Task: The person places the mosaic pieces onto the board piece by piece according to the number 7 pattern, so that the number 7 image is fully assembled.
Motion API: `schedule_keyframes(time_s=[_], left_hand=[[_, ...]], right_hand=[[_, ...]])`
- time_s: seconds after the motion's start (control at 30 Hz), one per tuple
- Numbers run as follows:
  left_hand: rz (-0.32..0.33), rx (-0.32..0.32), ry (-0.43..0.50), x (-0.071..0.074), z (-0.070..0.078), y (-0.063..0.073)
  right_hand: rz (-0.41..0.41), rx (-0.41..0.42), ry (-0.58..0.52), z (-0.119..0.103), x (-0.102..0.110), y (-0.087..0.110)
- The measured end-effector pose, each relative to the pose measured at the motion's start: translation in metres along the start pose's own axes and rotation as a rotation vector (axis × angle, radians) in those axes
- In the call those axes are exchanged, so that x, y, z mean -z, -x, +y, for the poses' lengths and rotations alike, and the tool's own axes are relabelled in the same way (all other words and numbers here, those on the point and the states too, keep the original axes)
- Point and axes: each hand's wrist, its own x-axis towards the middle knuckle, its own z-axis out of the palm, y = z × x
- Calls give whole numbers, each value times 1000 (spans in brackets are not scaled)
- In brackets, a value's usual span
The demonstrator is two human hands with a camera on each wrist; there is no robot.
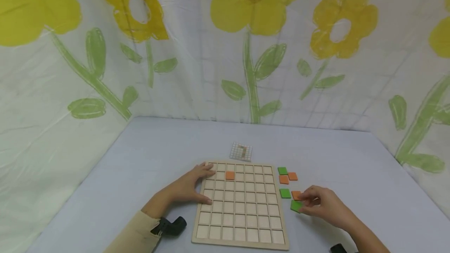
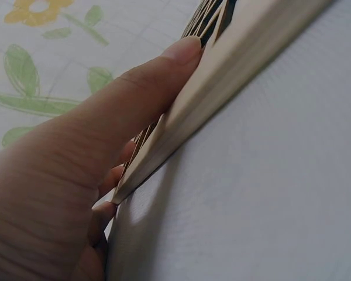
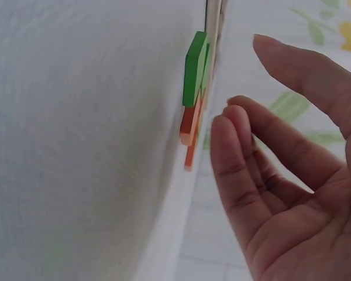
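A wooden grid board [image 1: 240,220] lies on the table, with one orange square tile [image 1: 230,175] in a cell near its far left. Along the board's left edge rests my left hand [image 1: 188,184], fingers spread over the far corner and thumb on the frame; the left wrist view shows the thumb tip on the wooden rim [image 2: 222,64]. My right hand [image 1: 325,206] hovers at the loose tiles right of the board, thumb and fingers apart, holding nothing. Nearest its fingertips are a green tile [image 1: 295,206] and an orange tile [image 1: 296,195]. In the right wrist view, a green tile [image 3: 194,70] stands out before orange ones.
Further green tiles [image 1: 285,193] and orange tiles [image 1: 293,176] lie beside the board's right edge. Beyond the board is a small card [image 1: 241,152] printed with a grid pattern. A white curtain [image 1: 190,85] with painted yellow flowers hangs behind the white table [image 1: 140,151].
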Motion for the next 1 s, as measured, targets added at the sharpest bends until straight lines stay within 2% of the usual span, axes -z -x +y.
schedule_keyframes(time_s=[0.53,0.83,1.0], left_hand=[[-3,-3,11,0,-1,-1],[-8,2,8,0,1,0],[-10,5,6,0,1,0]], right_hand=[[62,-147,34,6,-12,-1],[96,-80,81,5,-17,2],[98,-108,111,3,-17,1]])
